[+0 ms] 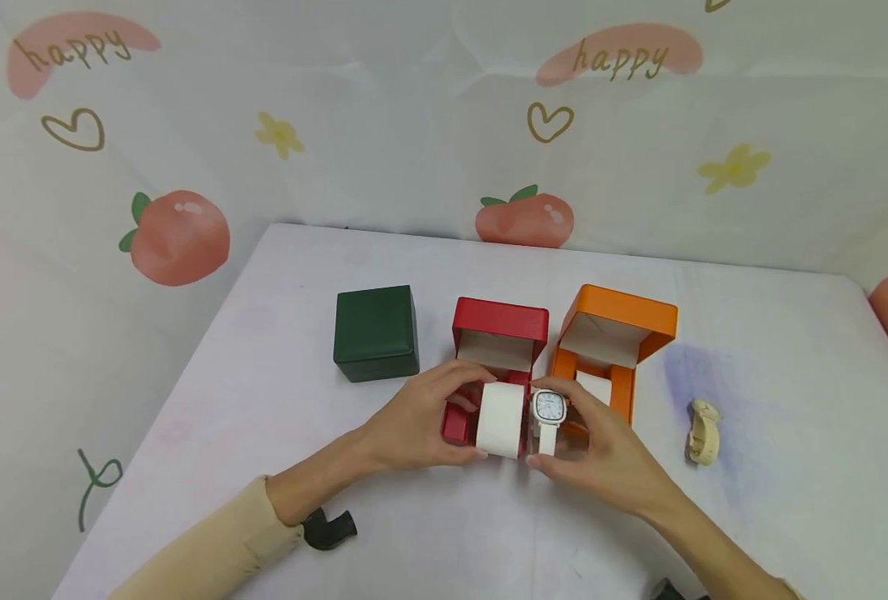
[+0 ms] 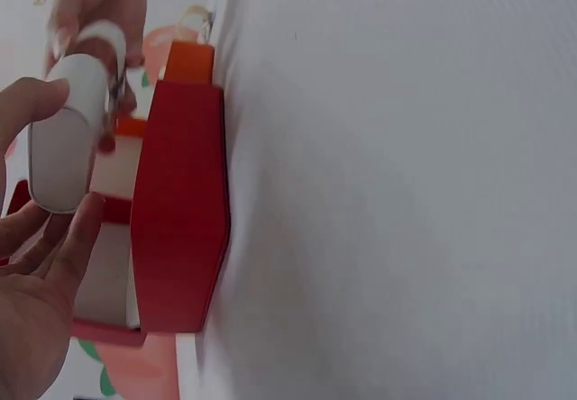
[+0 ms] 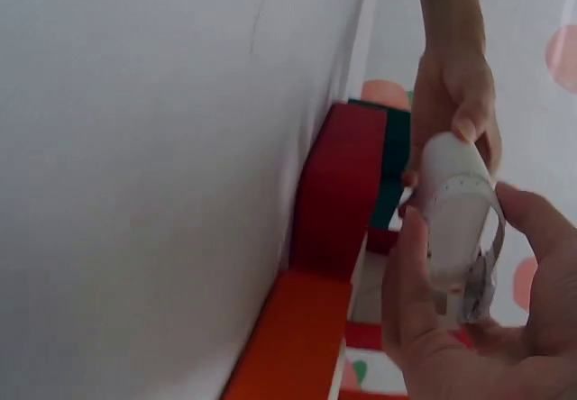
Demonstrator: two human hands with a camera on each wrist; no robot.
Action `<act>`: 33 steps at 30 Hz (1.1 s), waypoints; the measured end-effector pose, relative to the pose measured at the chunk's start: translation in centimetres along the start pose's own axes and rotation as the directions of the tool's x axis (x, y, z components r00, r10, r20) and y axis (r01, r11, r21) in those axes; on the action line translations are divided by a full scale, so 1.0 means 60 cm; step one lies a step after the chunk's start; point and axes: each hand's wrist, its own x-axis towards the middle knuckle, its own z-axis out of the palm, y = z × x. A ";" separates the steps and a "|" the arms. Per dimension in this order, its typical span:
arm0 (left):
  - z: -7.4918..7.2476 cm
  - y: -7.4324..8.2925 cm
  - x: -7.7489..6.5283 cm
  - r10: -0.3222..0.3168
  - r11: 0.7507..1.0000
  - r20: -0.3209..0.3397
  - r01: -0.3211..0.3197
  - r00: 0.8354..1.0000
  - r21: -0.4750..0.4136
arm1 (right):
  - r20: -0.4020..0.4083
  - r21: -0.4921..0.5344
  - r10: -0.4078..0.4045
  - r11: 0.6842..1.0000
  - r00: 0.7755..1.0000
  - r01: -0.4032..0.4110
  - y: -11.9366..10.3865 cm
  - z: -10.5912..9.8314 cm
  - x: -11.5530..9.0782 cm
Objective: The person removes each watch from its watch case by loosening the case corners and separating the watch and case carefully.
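Observation:
My left hand [image 1: 417, 419] grips a white watch cushion [image 1: 500, 419] by its two ends, thumb at one and fingers at the other. Beside it, my right hand [image 1: 601, 446] pinches a white wristwatch [image 1: 549, 408] with a squarish face. In the right wrist view the watch's strap [image 3: 462, 186] lies close against one end of the cushion; whether it is around it I cannot tell. Both are held in front of an open red watch box [image 1: 500, 321], partly covered by my left hand. To the right, an open orange watch box [image 1: 624, 308] holds another white cushion [image 1: 594, 387].
A closed dark green box [image 1: 376, 329] stands left of the red one. On the right side of the table lies a cream wristwatch [image 1: 704, 433]. A black curved object [image 1: 329, 531] shows beside my left forearm. Behind the table hangs a printed cloth [image 1: 383, 92].

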 end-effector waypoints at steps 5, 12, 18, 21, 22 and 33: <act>-0.009 -0.004 -0.002 -0.079 0.991 -0.032 0.082 0.996 0.110 | -0.019 -0.046 -0.023 0.999 1.000 0.022 0.001 -0.033 -0.019; -0.010 -0.013 -0.001 -0.120 0.940 -0.061 0.134 0.991 0.314 | -0.085 -0.042 -0.026 0.999 0.996 0.022 0.010 -0.074 -0.046; -0.008 -0.021 -0.002 -0.128 0.922 -0.056 0.140 0.990 0.361 | -0.109 -0.039 0.033 0.999 0.993 -0.038 0.023 -0.099 -0.073; -0.007 -0.022 -0.002 -0.142 0.920 -0.051 0.151 0.989 0.361 | -0.116 -0.032 0.062 0.997 0.991 -0.066 0.029 -0.105 -0.084; -0.007 -0.022 -0.002 -0.149 0.921 -0.051 0.158 0.987 0.356 | -0.116 -0.032 0.062 0.997 0.991 -0.066 0.031 -0.106 -0.086; -0.010 -0.024 -0.004 -0.182 0.942 -0.036 0.184 0.983 0.281 | -0.170 -0.164 0.059 0.983 0.984 -0.087 0.054 -0.116 -0.109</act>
